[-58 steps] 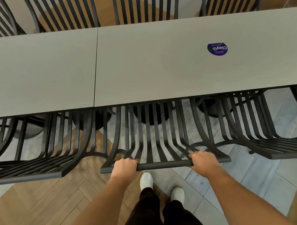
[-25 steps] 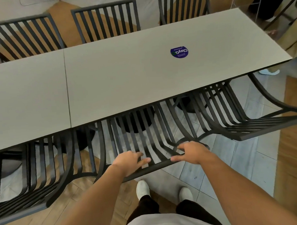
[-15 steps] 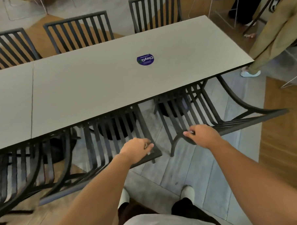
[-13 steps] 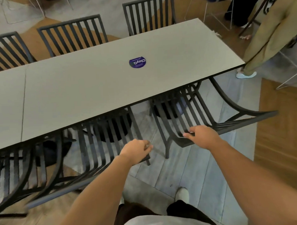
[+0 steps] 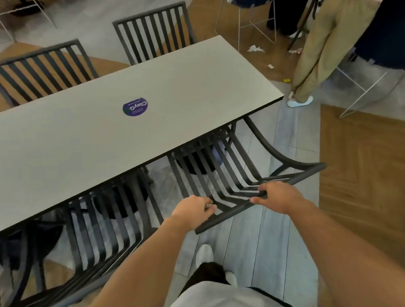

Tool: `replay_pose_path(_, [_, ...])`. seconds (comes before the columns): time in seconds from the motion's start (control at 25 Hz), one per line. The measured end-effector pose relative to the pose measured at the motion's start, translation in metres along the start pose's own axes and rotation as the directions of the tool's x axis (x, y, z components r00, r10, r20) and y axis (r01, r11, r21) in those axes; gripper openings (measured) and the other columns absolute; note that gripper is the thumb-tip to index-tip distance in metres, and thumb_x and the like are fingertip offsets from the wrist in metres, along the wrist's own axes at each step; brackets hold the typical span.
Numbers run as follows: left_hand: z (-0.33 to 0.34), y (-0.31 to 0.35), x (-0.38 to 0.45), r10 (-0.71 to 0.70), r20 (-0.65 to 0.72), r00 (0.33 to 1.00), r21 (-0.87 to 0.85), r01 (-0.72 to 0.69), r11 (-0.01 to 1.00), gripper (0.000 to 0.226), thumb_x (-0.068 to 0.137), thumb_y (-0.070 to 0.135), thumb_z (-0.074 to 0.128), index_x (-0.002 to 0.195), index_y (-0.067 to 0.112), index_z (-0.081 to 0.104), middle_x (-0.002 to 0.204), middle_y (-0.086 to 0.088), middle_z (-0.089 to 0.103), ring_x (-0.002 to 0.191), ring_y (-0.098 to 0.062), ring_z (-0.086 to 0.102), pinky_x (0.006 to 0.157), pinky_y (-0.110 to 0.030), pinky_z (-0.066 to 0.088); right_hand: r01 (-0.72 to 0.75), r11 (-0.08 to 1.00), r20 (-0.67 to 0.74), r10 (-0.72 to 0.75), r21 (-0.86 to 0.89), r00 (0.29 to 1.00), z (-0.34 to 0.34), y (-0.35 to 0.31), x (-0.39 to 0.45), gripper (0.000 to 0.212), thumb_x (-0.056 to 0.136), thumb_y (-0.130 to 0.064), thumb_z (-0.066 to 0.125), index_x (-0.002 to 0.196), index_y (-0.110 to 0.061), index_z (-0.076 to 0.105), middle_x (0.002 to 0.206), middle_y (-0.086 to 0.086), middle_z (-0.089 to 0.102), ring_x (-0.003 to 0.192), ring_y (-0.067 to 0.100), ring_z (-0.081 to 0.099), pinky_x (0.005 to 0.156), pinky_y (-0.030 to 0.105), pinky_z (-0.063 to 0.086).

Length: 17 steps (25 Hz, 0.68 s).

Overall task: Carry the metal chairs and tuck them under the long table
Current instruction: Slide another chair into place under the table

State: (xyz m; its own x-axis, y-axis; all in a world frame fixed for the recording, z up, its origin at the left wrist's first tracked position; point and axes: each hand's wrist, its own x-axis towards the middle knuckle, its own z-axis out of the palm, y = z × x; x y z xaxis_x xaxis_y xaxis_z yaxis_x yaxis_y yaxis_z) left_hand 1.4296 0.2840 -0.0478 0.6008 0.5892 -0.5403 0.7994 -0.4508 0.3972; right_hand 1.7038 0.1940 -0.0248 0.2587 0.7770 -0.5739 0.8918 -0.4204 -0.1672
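Note:
A long grey table [image 5: 170, 80] with a purple round sticker [image 5: 135, 106] runs across the view. A black slatted metal chair [image 5: 223, 175] stands at its near right end, seat partly under the tabletop. The chair's backrest rail [image 5: 236, 208] slants toward me. My left hand [image 5: 194, 210] curls over the rail's left end. My right hand [image 5: 277, 195] grips the rail further right, thumb under it.
Another black chair [image 5: 102, 227] sits tucked under the table to the left. Two chairs [image 5: 152, 32] [image 5: 37, 67] stand along the far side. A person in tan trousers [image 5: 326, 43] stands past the table's right end, near white wire stools [image 5: 244, 24] and floor litter [image 5: 255, 49].
Both hands let go of the middle chair's backrest and moved right onto the end chair's rail. My view turned right, toward the table's end.

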Motion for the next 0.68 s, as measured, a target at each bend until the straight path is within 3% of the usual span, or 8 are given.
replay_pose_path(0.2, [-0.005, 0.011, 0.03, -0.036, 0.03, 0.999, 0.038, 0.035, 0.999, 0.048, 0.106, 0.056, 0.036, 0.132, 0.024, 0.061, 0.102, 0.002, 0.073, 0.081, -0.015, 0.066, 0.08, -0.035, 0.057, 0.032, 0.999, 0.046, -0.031, -0.026, 0.998, -0.006, 0.031, 0.028, 0.083, 0.08, -0.079, 0.063, 0.145, -0.028, 0.055, 0.144, -0.001, 0.059, 0.131, 0.022, 0.054, 0.104, 0.042, 0.049])
replay_pose_path(0.4, [0.009, 0.039, 0.039, -0.167, -0.003, 0.986, -0.042, 0.167, 0.985, 0.054, 0.104, 0.062, 0.035, 0.132, 0.025, 0.062, 0.111, 0.0, 0.071, 0.099, -0.02, 0.066, 0.088, -0.038, 0.054, 0.125, 0.989, 0.105, -0.116, -0.081, 0.988, -0.019, 0.074, 0.062, 0.093, 0.077, -0.078, 0.068, 0.151, -0.026, 0.048, 0.152, 0.001, 0.052, 0.138, 0.023, 0.049, 0.109, 0.043, 0.046])
replay_pose_path(0.48, [0.019, 0.054, 0.04, -0.234, 0.002, 0.972, -0.078, 0.233, 0.969, 0.069, 0.098, 0.074, 0.033, 0.138, 0.024, 0.059, 0.119, -0.002, 0.07, 0.109, -0.022, 0.064, 0.092, -0.038, 0.052, 0.169, 0.979, 0.145, -0.152, -0.114, 0.978, -0.026, 0.088, 0.071, 0.096, 0.076, -0.078, 0.07, 0.153, -0.026, 0.047, 0.153, 0.002, 0.051, 0.139, 0.023, 0.049, 0.11, 0.044, 0.046])
replay_pose_path(0.6, [0.042, 0.079, 0.036, -0.325, 0.097, 0.941, -0.07, 0.333, 0.94, 0.094, 0.08, 0.094, 0.036, 0.145, 0.027, 0.051, 0.126, -0.002, 0.065, 0.112, -0.022, 0.062, 0.096, -0.041, 0.052, 0.255, 0.951, 0.229, -0.213, -0.172, 0.95, -0.029, 0.116, 0.085, 0.091, 0.073, -0.08, 0.071, 0.145, -0.027, 0.054, 0.139, -0.002, 0.059, 0.126, 0.019, 0.056, 0.103, 0.041, 0.05])
replay_pose_path(0.68, [0.057, 0.084, 0.037, -0.375, 0.099, 0.922, -0.017, 0.378, 0.926, 0.091, 0.081, 0.089, 0.044, 0.15, 0.03, 0.044, 0.134, -0.003, 0.059, 0.117, -0.024, 0.06, 0.099, -0.042, 0.051, 0.303, 0.92, 0.252, -0.241, -0.247, 0.937, -0.029, 0.13, 0.093, 0.076, 0.077, -0.077, 0.069, 0.134, -0.027, 0.061, 0.127, -0.002, 0.063, 0.114, 0.018, 0.06, 0.096, 0.038, 0.053])
